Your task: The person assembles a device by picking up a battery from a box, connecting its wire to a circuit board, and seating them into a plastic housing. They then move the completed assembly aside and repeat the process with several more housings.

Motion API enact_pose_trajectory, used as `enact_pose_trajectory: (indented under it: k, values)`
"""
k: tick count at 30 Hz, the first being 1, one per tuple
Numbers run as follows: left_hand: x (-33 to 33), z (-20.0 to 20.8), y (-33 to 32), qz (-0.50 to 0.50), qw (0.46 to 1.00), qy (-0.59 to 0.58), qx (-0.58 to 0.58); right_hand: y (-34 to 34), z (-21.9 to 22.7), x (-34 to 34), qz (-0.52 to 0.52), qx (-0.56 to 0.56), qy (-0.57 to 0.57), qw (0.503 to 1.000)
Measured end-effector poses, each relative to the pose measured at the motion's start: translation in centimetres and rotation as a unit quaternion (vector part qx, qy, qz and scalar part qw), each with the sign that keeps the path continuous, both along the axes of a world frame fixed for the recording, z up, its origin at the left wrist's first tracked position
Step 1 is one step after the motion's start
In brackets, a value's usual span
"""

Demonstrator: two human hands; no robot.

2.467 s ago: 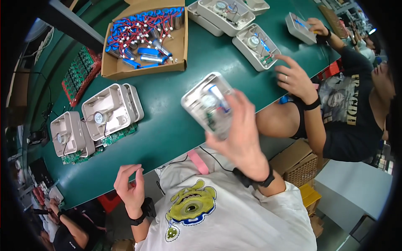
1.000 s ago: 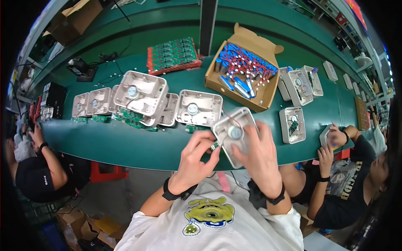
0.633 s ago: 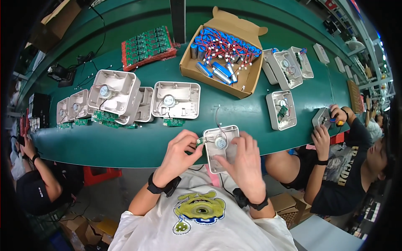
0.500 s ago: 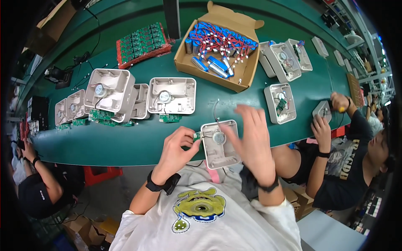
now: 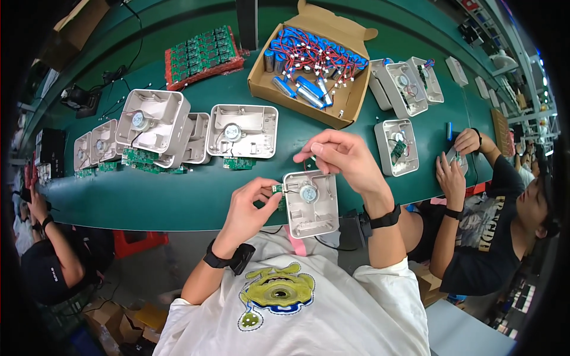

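In front of me a light grey plastic housing (image 5: 323, 223) lies open side up at the table's front edge, a round speaker (image 5: 309, 193) inside it. Its left side is next to my left hand (image 5: 255, 204), which pinches a small green circuit board (image 5: 277, 188) between thumb and fingers. A thin dark wire joins the board and the speaker. Over the housing's far edge is my right hand (image 5: 341, 159), its fingers curled together round the end of a thin cable (image 5: 306, 165). The fingers partly hide that cable.
A cardboard box (image 5: 261, 89) of blue batteries with red wires stands beyond. Grey housings (image 5: 242, 132) with boards lie at left, more (image 5: 396, 147) at right. Stacked green boards (image 5: 202, 56) sit on red wrap at the back. A co-worker's hands (image 5: 454, 172) work at right.
My right hand has moved left and away from me, from above the housing to its far edge, and its fingers have closed round the cable end. My left hand keeps the circuit board.
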State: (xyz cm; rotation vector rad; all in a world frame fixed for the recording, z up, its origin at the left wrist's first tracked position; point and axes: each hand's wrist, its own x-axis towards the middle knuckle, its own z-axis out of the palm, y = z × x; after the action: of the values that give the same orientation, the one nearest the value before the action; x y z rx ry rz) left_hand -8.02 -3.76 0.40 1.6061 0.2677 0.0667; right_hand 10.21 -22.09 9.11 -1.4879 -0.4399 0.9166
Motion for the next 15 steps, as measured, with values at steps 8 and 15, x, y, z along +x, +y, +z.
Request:
enact_pose_trajectory:
  k: [8, 15]
  values:
    - [0.5, -0.5, -0.2, 0.001, 1.0, -0.008, 0.005, -0.7, 0.4, -2.9, -0.037, 0.099, 0.025, 0.994]
    - [0.3, -0.2, -0.2, 0.007, 1.0, 0.007, -0.004, -1.1, -1.3, -2.9, -0.072, 0.118, -0.047, 0.989]
